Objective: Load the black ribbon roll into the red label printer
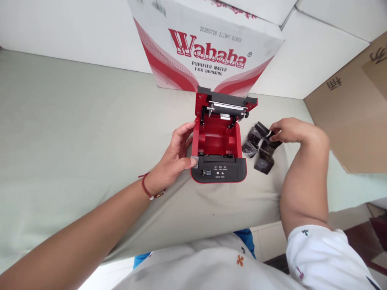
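Observation:
A red and black receipt printer [220, 170] stands on the cloth with its lid [226, 104] raised. The red paper bay inside it shows no paper roll. My left hand [178, 155] grips the printer's left side, thumb on the front corner and fingers along the side wall. To the right of the printer lies a bundle of crumpled, shiny black plastic [258, 137] with a small boxy black piece [265, 162] at its near end. My right hand [288, 131] is closed on the far right part of this bundle, with its fingertips partly hidden.
Behind the printer stands a white and red water carton [211, 60], close to the raised lid. White boxes [320, 52] line the back. A brown cardboard box [350, 112] bounds the right side. A pale green cloth [75, 121] covers the table, its near edge at my body.

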Motion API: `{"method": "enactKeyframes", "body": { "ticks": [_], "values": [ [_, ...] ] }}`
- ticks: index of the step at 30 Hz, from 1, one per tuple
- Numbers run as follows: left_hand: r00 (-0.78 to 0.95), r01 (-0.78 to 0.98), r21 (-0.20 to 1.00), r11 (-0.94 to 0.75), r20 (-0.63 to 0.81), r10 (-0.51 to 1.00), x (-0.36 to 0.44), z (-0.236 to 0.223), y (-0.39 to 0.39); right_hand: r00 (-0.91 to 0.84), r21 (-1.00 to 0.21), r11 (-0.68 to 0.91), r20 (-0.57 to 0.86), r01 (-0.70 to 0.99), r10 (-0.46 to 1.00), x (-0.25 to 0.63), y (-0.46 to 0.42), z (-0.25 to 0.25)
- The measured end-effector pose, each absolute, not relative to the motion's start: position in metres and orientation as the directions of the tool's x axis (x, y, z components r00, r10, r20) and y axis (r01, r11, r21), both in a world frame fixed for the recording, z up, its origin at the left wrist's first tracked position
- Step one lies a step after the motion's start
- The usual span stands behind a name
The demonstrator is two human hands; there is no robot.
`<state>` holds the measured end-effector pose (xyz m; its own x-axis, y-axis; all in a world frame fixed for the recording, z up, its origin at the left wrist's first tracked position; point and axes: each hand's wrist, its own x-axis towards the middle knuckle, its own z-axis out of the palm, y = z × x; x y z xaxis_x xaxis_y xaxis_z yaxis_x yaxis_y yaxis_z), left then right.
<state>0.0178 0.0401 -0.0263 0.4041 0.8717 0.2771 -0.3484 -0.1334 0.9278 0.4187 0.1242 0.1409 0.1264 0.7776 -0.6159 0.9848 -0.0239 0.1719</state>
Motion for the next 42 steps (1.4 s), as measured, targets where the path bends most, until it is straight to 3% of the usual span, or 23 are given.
{"method": "enactKeyframes", "body": {
  "ticks": [2,4,7,9,12,15,21,24,29,33,36,39,42],
  "values": [
    [0.406,-0.34,0.93,-0.139,0.279,0.87,0.017,-0.026,0.04,0.002,0.086,0.068,-0.637,0.994,0.771,0.416,0.109,0.157],
    [0.41,-0.334,0.932,-0.139,0.277,0.869,0.018,-0.026,0.04,-0.253,-0.113,0.234,-0.614,0.966,0.748,0.411,0.088,0.178],
    [0.409,-0.334,0.931,-0.146,0.283,0.868,0.018,-0.026,0.04,-0.709,-0.465,0.539,-0.393,0.703,0.586,0.395,0.054,0.206],
    [0.41,-0.341,0.93,-0.14,0.281,0.868,0.019,-0.025,0.04,-0.844,-0.547,0.655,-0.217,0.521,0.49,0.377,0.038,0.215],
    [0.41,-0.353,0.927,-0.128,0.276,0.869,0.02,-0.023,0.039,-0.854,-0.512,0.722,-0.044,0.465,0.519,0.343,0.028,0.205],
    [0.409,-0.349,0.929,-0.122,0.268,0.873,0.02,-0.022,0.038,-0.756,-0.432,0.696,0.047,0.574,0.653,0.308,0.031,0.177],
    [0.408,-0.364,0.928,-0.085,0.24,0.881,0.023,-0.02,0.037,-0.458,-0.15,0.439,-0.14,0.886,0.878,0.262,0.043,0.139],
    [0.401,-0.363,0.928,-0.082,0.235,0.886,0.025,-0.019,0.037,-0.42,-0.124,0.405,-0.148,0.906,0.895,0.254,0.045,0.134],
    [0.404,-0.363,0.929,-0.065,0.22,0.888,0.026,-0.018,0.036,-0.403,-0.123,0.397,-0.025,0.909,0.915,0.257,0.048,0.123],
    [0.416,-0.353,0.932,-0.078,0.231,0.88,0.026,-0.02,0.038,-0.534,-0.246,0.536,0.081,0.808,0.842,0.274,0.044,0.132],
    [0.415,-0.342,0.933,-0.114,0.259,0.872,0.026,-0.023,0.04,-0.69,-0.343,0.67,0.081,0.658,0.719,0.288,0.032,0.155],
    [0.399,-0.314,0.935,-0.165,0.287,0.871,0.027,-0.025,0.037,-0.83,-0.345,0.787,0.038,0.512,0.556,0.3,0.014,0.175],
    [0.262,-0.164,0.92,-0.356,0.388,0.884,0.029,-0.024,0.028,-0.884,-0.294,0.842,-0.02,0.452,0.467,0.307,0.002,0.181]
  ]
}}
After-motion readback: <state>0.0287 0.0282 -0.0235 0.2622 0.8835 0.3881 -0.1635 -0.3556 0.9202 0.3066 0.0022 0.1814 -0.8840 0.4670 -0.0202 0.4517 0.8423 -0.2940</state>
